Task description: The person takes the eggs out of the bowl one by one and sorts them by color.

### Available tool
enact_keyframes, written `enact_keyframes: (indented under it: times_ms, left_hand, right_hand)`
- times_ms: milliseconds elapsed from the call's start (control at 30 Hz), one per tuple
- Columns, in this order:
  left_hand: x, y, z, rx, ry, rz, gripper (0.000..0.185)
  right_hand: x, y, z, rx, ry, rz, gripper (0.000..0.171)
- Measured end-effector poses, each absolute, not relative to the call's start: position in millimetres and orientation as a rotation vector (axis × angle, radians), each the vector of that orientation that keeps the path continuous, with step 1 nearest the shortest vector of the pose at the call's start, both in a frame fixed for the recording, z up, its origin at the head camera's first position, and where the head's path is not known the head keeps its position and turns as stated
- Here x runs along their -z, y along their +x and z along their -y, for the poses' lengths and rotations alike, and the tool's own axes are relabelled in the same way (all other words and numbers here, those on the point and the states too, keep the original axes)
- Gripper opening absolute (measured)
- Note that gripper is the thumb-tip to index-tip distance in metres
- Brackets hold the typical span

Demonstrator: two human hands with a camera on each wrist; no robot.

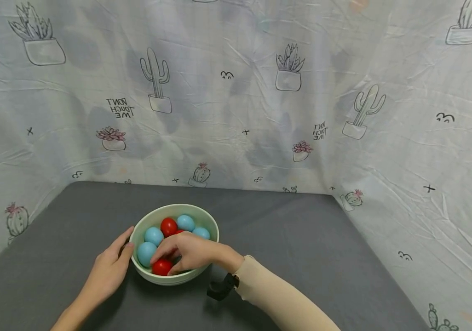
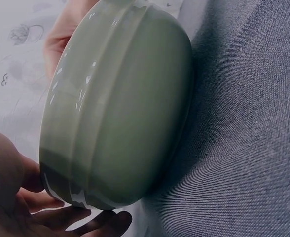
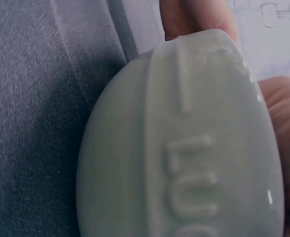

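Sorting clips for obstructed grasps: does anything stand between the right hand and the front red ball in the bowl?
Nothing visible does. The right hand reaches into the bowl and curls about the front red ball; the nearest blue ball lies beside it, not between.

Noted, lower centre: pale green bowl (image 1: pixel 165 281), red balls (image 1: pixel 169 226), light-blue balls (image 1: pixel 146 253). Recorded across lower frame: dark grey tabletop (image 1: pixel 285 239), beige sleeve (image 1: pixel 279 292). Observed across upper frame: whitish cloth (image 1: pixel 219 115), cactus print.
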State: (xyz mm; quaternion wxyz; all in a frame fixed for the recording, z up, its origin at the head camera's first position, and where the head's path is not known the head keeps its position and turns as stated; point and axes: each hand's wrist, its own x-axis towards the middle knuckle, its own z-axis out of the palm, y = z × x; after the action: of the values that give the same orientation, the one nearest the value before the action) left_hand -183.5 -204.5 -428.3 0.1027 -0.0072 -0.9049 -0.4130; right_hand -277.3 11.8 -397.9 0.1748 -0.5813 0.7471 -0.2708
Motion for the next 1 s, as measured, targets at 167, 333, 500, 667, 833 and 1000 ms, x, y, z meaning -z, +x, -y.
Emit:
enact_keyframes:
  times_ms: [167,333,500,667,833,1000]
  left_hand:
    - [428,-184,204,1.229,-0.019,2.674,0.054]
    - [427,-183,204,1.225,-0.019,2.674,0.054]
    - [429,-184,204,1.220,-0.030,2.667,0.054]
    - [429,-183,204,1.229,-0.048,2.634,0.054]
    - [428,-183,203,1.233,-0.061,2.626,0.054]
    - [429,-183,202,1.241,-0.058,2.628,0.055]
  right_hand:
    - [396,-275,-20,1.141,-1.459,-2.070,0.046]
    - [386,-271,-35,1.530,-1.329,-1.989,0.044]
    - [372,-264,-62,1.812,-1.232,-1.961,0.042]
    - [361,-261,-98,2.028,-1.019,-2.074,0.042]
    - [369,-266,-132,2.011,-0.715,-2.312,0.041]
    - [396,-276,-151,1.805,-0.536,-2.391,0.040]
